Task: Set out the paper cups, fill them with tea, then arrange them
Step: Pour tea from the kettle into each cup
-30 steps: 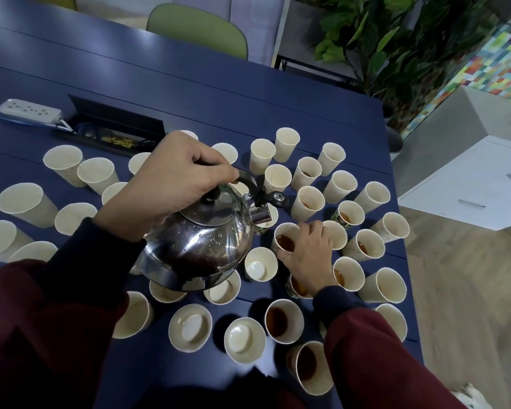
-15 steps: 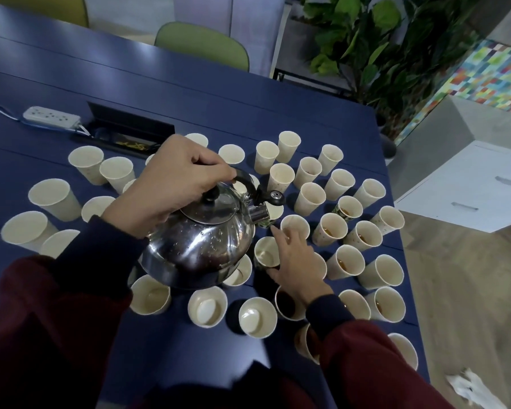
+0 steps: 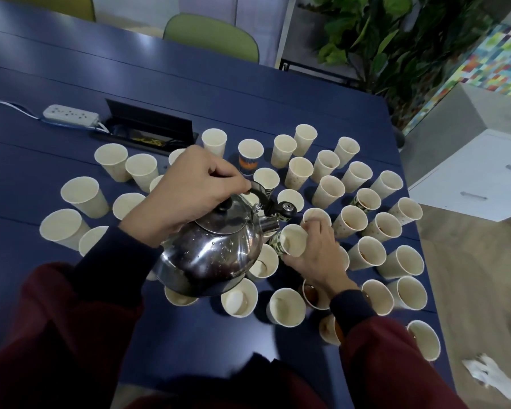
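L hand (image 3: 189,193) grips kettle (image 3: 216,255) handle; R hand (image 3: 313,255) holds tilted cup (image 3: 291,240).

Table (image 3: 248,93): dark blue, beneath left hand (image 3: 189,193)
Chair (image 3: 213,36): green, beyond it
Plant (image 3: 381,45): beyond right hand (image 3: 316,258)
Cabinet (image 3: 478,175): white, to its right
Floor (image 3: 478,276): wood-grain

A: The kettle (image 3: 216,255) is being shown as polished metal, mirror-glossy, with droplets (image 3: 219,250) being carried on it. Its handle (image 3: 260,193) is being read as matt black plastic, tbh.

B: Yep. The cups (image 3: 81,196) are being shown as matt paper, some printed. The table top (image 3: 219,84) is being lit up smooth, slightly sheeny; the sleeves (image 3: 59,314), soft matt cloth.
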A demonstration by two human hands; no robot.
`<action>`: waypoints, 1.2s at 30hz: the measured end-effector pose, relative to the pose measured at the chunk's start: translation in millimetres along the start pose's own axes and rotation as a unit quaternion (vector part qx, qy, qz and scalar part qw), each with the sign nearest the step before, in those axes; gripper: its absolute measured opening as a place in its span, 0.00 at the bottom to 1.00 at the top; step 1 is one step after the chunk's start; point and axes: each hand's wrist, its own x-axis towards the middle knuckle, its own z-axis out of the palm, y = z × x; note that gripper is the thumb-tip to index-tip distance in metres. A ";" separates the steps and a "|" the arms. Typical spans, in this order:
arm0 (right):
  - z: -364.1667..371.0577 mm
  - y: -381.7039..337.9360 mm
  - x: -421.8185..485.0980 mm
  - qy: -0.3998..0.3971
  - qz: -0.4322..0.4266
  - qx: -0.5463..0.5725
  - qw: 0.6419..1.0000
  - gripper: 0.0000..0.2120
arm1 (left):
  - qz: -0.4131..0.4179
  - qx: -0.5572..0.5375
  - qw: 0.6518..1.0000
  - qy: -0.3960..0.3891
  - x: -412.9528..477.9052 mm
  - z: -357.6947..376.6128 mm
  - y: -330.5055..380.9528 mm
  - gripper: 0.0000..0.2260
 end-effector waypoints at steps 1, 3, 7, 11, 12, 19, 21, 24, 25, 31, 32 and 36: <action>1.2 -5.2 -3.4 0.026 0.004 0.035 0.999 0.34 | 0.001 0.004 1.000 -0.003 0.3 -1.8 -0.7 0.07; 2.3 -17.7 -9.9 0.078 0.004 0.085 0.993 0.34 | 0.002 0.008 1.000 -0.010 0.9 -6.5 -2.3 0.07; -9.1 -48.6 -23.6 0.115 -0.009 0.196 0.974 0.33 | 0.006 -0.008 0.999 -0.031 5.0 -18.4 -4.3 0.07; -10.6 -70.3 -33.1 0.114 -0.021 0.214 0.970 0.34 | 0.014 -0.011 0.999 -0.051 7.8 -26.4 -6.9 0.06; -9.4 -73.3 -34.9 0.116 -0.020 0.213 0.970 0.36 | 0.017 -0.008 0.998 -0.055 7.8 -28.2 -7.8 0.06; -0.4 -91.3 -48.7 0.139 -0.023 0.222 0.965 0.34 | 0.032 0.021 0.995 -0.095 7.1 -36.4 -15.5 0.06; 3.1 -94.8 -51.9 0.149 -0.025 0.230 0.961 0.32 | 0.036 0.036 0.994 -0.097 6.2 -35.9 -15.6 0.06; 7.3 -96.2 -56.2 0.156 -0.029 0.230 0.960 0.32 | 0.054 0.066 0.991 -0.101 4.3 -33.9 -15.1 0.06; 8.2 -96.3 -57.1 0.157 -0.028 0.231 0.960 0.33 | 0.057 0.073 0.990 -0.103 4.1 -33.2 -15.0 0.06; 10.5 -91.9 -58.2 0.156 -0.026 0.227 0.961 0.32 | 0.073 0.097 0.988 -0.099 4.5 -25.9 -10.2 0.06; 10.6 -90.6 -58.5 0.155 -0.022 0.228 0.961 0.31 | 0.077 0.102 0.987 -0.100 4.6 -24.1 -9.4 0.06; 9.8 -83.6 -58.6 0.146 -0.012 0.229 0.962 0.31 | 0.071 0.096 0.988 -0.097 6.1 -18.0 -8.6 0.04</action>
